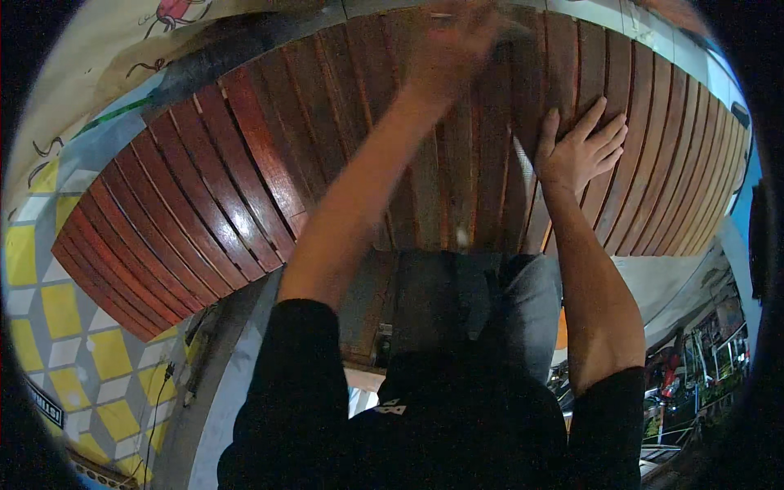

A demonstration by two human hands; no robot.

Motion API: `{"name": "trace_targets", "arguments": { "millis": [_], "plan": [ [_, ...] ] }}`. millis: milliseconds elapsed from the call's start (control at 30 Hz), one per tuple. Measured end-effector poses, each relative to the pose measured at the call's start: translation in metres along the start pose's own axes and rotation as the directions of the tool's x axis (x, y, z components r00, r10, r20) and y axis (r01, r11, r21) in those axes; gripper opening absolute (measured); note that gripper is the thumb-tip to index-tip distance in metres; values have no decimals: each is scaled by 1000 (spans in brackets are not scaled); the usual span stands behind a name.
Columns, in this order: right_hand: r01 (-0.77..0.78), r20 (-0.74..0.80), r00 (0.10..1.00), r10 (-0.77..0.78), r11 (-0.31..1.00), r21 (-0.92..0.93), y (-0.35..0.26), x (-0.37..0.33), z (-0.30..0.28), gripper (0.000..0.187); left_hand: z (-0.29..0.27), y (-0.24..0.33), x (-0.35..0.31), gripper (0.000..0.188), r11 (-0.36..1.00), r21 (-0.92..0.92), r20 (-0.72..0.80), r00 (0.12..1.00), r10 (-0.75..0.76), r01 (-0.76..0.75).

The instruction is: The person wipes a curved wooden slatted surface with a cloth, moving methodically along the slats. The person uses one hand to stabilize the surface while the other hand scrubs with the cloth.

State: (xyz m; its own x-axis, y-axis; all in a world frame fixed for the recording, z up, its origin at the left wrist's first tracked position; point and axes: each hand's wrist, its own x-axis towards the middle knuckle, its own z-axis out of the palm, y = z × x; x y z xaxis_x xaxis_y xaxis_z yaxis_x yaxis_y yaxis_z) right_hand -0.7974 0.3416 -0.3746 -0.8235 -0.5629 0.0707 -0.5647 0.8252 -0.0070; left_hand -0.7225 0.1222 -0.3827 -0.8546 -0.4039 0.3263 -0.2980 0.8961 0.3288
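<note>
A long table top of reddish-brown wooden slats stretches across in front of me. My right hand lies flat on the slats right of the middle, its fingers spread and nothing in it. At the far edge of the table top, my left hand is smeared by motion, with the arm reaching forward. A faint greyish shape shows beside its fingers, too blurred to name. Whether this hand holds anything cannot be made out.
A wall with yellow, grey and white blocks stands at the left, with a thin black cable hanging before it. Bright light glares off the left slats. Cluttered shapes and greenery show at the lower right.
</note>
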Motion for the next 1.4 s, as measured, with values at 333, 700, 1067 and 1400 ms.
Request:
{"name": "trace_targets", "arguments": {
  "millis": [333,700,1067,1400],
  "plan": [
    [-29,42,999,27,999,46,-4,1,-3,83,-145,-181,-143,32,826,508,-19,962,-272,244],
    [-13,-12,1000,14,999,33,1,-1,-1,82,-6,5,-31,42,962,-193,-76,975,-210,192],
    [10,-26,1000,-9,999,36,-4,0,3,81,32,62,-10,23,992,-96,59,995,85,-79],
    [-2,-9,1000,2,1000,19,-2,-1,0,81,-131,-115,-171,25,722,489,-195,868,-457,490]
  ]
}}
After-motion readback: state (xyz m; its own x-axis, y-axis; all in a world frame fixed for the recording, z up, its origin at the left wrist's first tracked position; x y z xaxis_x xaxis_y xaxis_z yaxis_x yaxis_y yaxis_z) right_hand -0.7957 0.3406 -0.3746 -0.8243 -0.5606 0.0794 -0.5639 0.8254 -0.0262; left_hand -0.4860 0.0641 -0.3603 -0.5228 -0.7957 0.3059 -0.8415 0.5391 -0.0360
